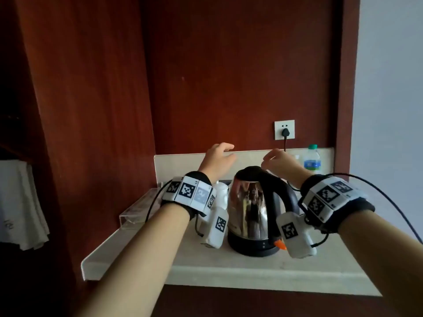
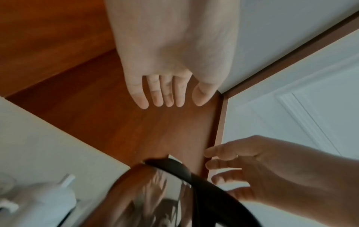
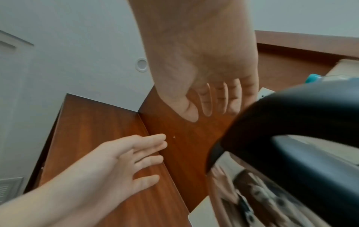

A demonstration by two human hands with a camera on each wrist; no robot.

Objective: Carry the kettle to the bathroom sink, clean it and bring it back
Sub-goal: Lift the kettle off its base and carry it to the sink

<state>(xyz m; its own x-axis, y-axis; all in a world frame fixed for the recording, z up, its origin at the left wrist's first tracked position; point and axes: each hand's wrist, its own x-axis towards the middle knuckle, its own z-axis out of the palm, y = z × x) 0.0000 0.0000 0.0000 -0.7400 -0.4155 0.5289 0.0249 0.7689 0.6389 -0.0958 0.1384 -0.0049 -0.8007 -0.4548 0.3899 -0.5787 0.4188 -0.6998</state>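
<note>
A shiny steel kettle (image 1: 251, 209) with a black lid and black handle (image 1: 287, 195) stands on its black base (image 1: 254, 248) on a pale stone shelf (image 1: 206, 266). My left hand (image 1: 218, 159) hovers above and left of the lid, fingers straight and relaxed, holding nothing. My right hand (image 1: 278, 162) hovers just behind the lid, fingers loosely spread, also empty. In the left wrist view my left hand (image 2: 167, 92) is open over the kettle (image 2: 155, 196). The right wrist view shows my right hand (image 3: 209, 98) open beside the black handle (image 3: 291, 119).
A white wall socket (image 1: 284, 129) with a black plug sits on the red-brown panel behind. A water bottle (image 1: 312, 160) with a green cap stands at the back right. A clear tray (image 1: 139, 209) and white items (image 1: 220, 193) lie left of the kettle. Towels (image 1: 20, 202) hang far left.
</note>
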